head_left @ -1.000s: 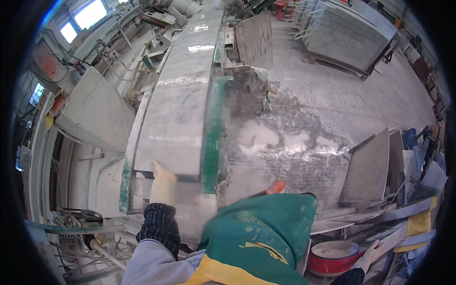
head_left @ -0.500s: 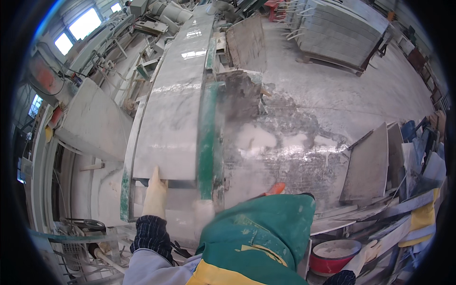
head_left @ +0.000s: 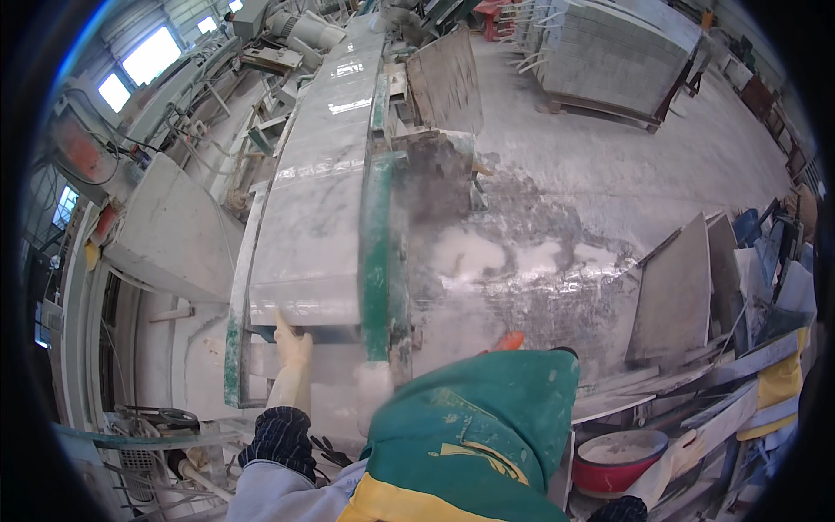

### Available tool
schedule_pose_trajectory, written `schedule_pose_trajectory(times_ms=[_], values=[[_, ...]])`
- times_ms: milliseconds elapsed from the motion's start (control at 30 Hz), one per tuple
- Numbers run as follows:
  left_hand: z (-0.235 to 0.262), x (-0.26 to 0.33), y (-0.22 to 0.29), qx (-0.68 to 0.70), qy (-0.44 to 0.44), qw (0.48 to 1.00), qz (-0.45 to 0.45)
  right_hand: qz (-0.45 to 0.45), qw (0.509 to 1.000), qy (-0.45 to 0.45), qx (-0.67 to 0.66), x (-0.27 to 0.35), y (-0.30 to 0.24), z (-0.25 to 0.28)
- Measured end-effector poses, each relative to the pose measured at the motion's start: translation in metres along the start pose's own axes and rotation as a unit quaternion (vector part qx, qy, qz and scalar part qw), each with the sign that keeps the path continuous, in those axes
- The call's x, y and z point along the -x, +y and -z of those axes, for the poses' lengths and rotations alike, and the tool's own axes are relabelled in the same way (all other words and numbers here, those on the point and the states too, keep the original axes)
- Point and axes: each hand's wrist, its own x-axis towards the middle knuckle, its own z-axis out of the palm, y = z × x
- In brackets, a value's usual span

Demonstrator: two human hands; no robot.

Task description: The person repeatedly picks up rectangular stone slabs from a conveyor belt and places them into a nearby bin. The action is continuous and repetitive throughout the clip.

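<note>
A long, wet, whitish stone slab or sheet [head_left: 309, 239] lies on a narrow green-sided conveyor bed running away from me. My left hand [head_left: 294, 346], in a cream rubber glove, is at its near edge. One finger reaches up over that edge, and the other fingers bend loosely beside it. The hand does not grip anything I can see. At the lower right, my right hand [head_left: 681, 457], also gloved, is beside a red tub [head_left: 611, 478] and against a long pale board [head_left: 729, 424]. Its fingers look stretched out, with no held thing visible.
A green rail [head_left: 377, 252] borders the bed's right side. Boards [head_left: 671, 291] lean at the right above scrap pieces. A pallet stack [head_left: 613, 61] stands at the back right. Left of the bed is a large pale panel [head_left: 174, 230]. My green apron [head_left: 474, 418] covers the near middle.
My left hand has drawn back slightly, from lying further over the slab to its near edge. The view has shifted a little. My right hand stays near the tub.
</note>
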Motion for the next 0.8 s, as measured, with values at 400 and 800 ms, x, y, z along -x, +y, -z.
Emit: schedule_pose_trajectory(times_ms=[400,800], values=[[-0.021,-0.055,0.028,-0.382,0.054,0.831,-0.401,-0.047,0.994,-0.023,0.096,-0.035,0.028,-0.029],[-0.002,-0.054,0.054,-0.416,-0.084,0.843,-0.329,-0.036,0.997,-0.008,0.073,-0.011,0.011,-0.014]])
